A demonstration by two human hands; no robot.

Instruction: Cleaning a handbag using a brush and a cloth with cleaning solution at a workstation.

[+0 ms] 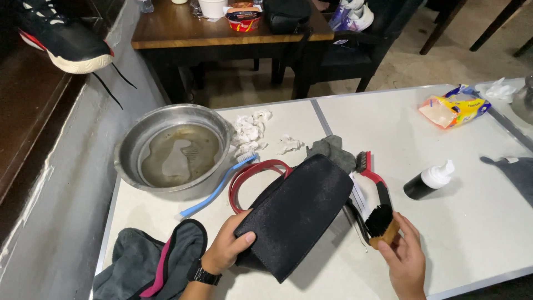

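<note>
My left hand (pixel 226 246) grips the near edge of a black fabric bag (pixel 294 214) with a red strap (pixel 252 173), holding it tilted above the white table (pixel 472 222). To its right, my right hand (pixel 405 258) holds a wooden brush with black bristles (pixel 381 224), bristles up, just beside the bag's right edge. A black watch sits on my left wrist.
A metal basin (pixel 173 149) of murky water holds an insole. Nearby lie a blue toothbrush (pixel 219 186), crumpled tissues (pixel 250 133), a red-handled brush (pixel 371 169), a black bottle with white cap (pixel 428 180), grey cloths (pixel 150 264), a yellow packet (pixel 454 107). A sneaker (pixel 61 39) rests on the left ledge.
</note>
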